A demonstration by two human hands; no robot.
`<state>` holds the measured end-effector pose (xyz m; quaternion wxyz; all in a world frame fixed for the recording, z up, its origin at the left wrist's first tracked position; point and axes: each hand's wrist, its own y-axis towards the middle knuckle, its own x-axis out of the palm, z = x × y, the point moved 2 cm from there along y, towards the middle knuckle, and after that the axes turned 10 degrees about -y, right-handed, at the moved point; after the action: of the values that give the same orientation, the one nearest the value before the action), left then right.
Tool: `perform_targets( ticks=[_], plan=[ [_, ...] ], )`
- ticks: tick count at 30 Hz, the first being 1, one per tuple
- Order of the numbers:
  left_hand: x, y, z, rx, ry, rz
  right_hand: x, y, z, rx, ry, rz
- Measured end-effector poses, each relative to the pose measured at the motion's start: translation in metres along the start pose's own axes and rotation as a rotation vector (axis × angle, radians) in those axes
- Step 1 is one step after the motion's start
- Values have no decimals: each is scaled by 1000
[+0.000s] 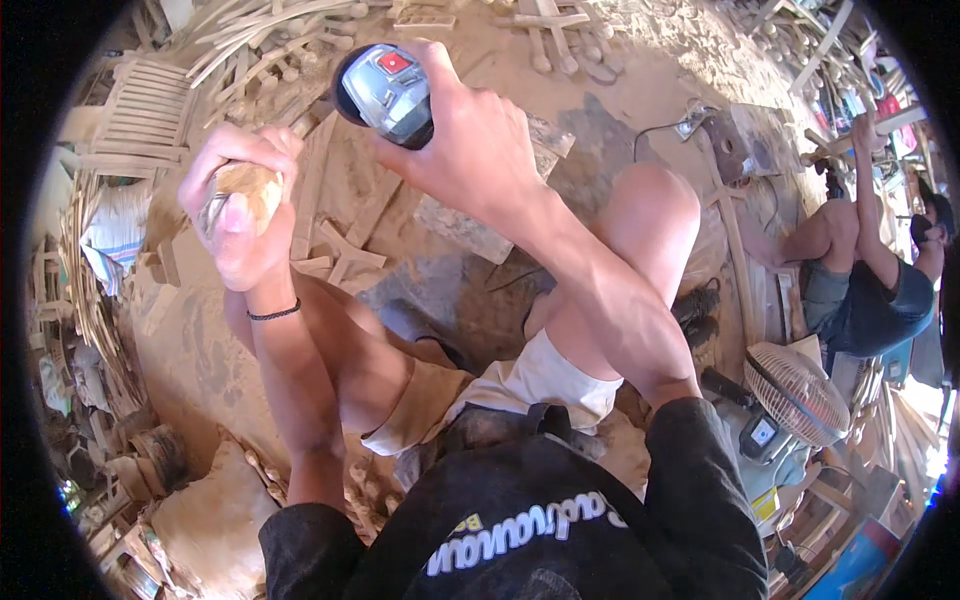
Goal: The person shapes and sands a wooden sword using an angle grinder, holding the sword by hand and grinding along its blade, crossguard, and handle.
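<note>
My left hand is raised at the left, its fingers wrapped round a pale wooden piece with a rounded end. My thumb presses on the near side, and much of the piece is hidden in my grip. Farther right and higher, my right hand grips a hand-held power tool with a silver-grey body, black ends and a red switch. Its exact kind is hard to tell from this angle. The tool and the wooden piece are apart in the picture.
Slats and chair-like wooden frames lie along the left and far side. A wooden cross piece rests on the dusty floor beyond my knees. At the right stands a fan, near another person with a raised arm. A cable trails across the floor.
</note>
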<state>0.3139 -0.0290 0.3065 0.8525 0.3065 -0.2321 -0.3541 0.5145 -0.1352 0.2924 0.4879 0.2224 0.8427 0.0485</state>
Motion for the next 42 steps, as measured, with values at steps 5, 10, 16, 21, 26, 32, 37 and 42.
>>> perform_targets(
  ticks=[5,10,16,21,26,32,37,42],
  plan=[
    [16,-3,0,-47,37,-17,4,4,-5,10,8,-30],
    [13,-4,-2,-27,34,-32,5,3,2,28,-53,-29],
    [12,-4,1,-41,8,-1,12,2,2,-3,25,1],
    [5,-3,3,-9,20,5,5,-1,-5,-69,-54,-33],
    [1,-5,5,-20,4,-42,8,-1,-4,16,-37,-16],
    [2,-9,4,-66,18,-43,11,2,-11,-62,2,-37],
    [3,-10,6,-84,27,-58,8,3,-1,7,-72,-18],
    [7,-10,5,-78,32,-46,8,5,-3,-16,-11,29]
  ],
)
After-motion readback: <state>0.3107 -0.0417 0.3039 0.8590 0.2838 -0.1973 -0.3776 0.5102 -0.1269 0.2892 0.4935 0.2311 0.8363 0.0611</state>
